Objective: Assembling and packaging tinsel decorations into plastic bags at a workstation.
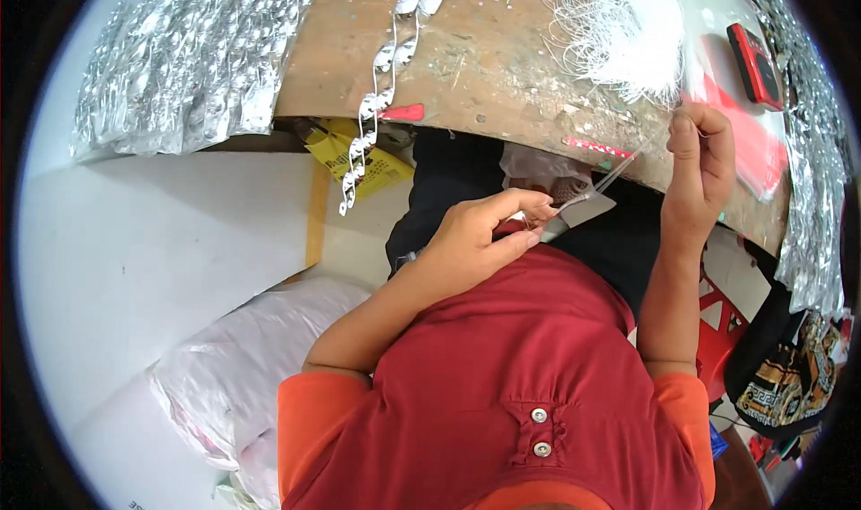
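Observation:
My left hand (489,236) is in front of my lap with thumb and fingers closed on thin white thread. The thread (612,176) stretches up and to the right in a few pale strands. At its other end my right hand (701,160) is raised near the table's front edge, its fingertips pinched on the strands. Close to the left fingertips the strands come together in a whitish bunch. What lies inside the left palm is mostly hidden. A tangled bundle of white thread (628,39) lies on the table beyond my right hand.
The worn brown table (502,70) holds silver foil strips (202,52) at left and more silver strips (812,169) at right. A twisted silver garland (368,106) hangs over the front edge. A red-and-black device (755,66) lies at right. A white plastic bag (260,357) sits lower left.

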`<act>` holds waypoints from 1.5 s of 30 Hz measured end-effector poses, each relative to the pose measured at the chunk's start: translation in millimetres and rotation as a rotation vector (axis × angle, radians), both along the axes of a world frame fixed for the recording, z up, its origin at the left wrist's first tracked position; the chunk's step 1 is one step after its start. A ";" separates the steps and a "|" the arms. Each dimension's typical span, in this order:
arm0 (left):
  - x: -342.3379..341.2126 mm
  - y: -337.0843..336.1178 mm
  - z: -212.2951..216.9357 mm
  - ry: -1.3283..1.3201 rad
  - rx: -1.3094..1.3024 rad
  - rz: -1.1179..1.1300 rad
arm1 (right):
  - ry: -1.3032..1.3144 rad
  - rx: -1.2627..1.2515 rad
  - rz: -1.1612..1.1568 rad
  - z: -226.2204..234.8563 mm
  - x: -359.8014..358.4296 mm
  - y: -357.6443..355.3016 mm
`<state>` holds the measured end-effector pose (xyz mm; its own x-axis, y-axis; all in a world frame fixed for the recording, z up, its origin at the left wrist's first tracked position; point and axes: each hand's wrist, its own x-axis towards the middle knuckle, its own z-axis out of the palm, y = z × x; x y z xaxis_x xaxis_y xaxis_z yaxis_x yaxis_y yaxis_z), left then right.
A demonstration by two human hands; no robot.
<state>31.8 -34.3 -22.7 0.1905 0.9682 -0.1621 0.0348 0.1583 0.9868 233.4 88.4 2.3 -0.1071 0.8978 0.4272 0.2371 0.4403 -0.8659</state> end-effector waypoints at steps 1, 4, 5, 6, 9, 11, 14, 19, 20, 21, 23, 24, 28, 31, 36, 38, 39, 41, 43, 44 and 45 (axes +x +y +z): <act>-1.2 -0.1 2.2 0.006 0.004 0.003 | -0.011 -0.001 -0.002 1.0 2.6 1.1; -13.5 6.8 16.0 -0.001 0.028 0.180 | 0.024 -0.149 0.069 -11.4 2.8 -1.7; -21.7 13.9 35.9 -0.041 -0.077 0.274 | 0.028 -0.146 0.071 -16.1 4.9 -3.1; -34.7 20.1 48.0 -0.016 -0.112 0.374 | -0.007 -0.139 0.098 -21.2 5.5 -4.7; -79.0 41.9 63.3 0.162 0.122 0.564 | -0.029 -0.126 0.132 -31.3 3.1 -5.3; -105.3 60.5 69.5 0.524 0.155 0.635 | 0.018 -0.242 0.158 -36.2 3.5 -5.3; -139.6 98.4 45.6 0.602 0.159 0.634 | -0.056 -0.211 0.133 -37.5 1.9 -5.0; -150.6 140.1 32.2 0.759 0.013 0.475 | -0.238 -0.051 0.091 -46.7 4.0 -0.2; -153.6 146.8 17.8 0.545 0.031 0.521 | -0.262 -0.044 0.107 -45.0 3.8 0.1; -157.7 148.2 12.3 0.544 0.032 0.522 | -0.286 -0.035 0.124 -43.0 3.1 0.6; -156.9 151.4 12.9 0.606 0.057 0.414 | -0.330 0.035 0.107 -40.0 0.8 0.6; -158.0 147.9 15.1 0.577 -0.007 0.419 | -0.372 0.107 0.098 -38.1 -1.3 0.6; -167.8 150.0 28.3 0.848 0.092 0.392 | -0.427 0.137 0.099 -31.0 -6.1 0.9; -161.0 177.4 40.5 1.072 0.306 0.400 | -0.427 0.153 0.071 -28.8 -9.5 -1.1; -111.9 223.4 55.2 0.854 0.075 0.523 | -0.462 0.165 0.074 -30.3 -7.0 -0.4; -116.1 240.3 49.8 1.173 0.149 0.426 | -0.436 0.183 0.077 -30.3 -8.1 0.1; -125.6 252.1 39.4 1.167 0.158 0.412 | -0.442 0.180 0.061 -29.5 -8.8 0.9; -153.3 270.2 11.3 1.280 0.343 0.514 | -0.413 0.201 0.084 -30.3 -11.2 2.2; -152.4 272.0 14.1 1.359 0.358 0.601 | -0.414 0.199 0.067 -33.0 -9.8 3.2; -156.4 267.1 18.6 1.349 0.421 0.643 | -0.413 0.199 0.075 -31.3 -9.4 3.5; -159.0 260.5 20.8 1.338 0.480 0.688 | -0.410 0.200 0.086 -30.9 -8.8 4.0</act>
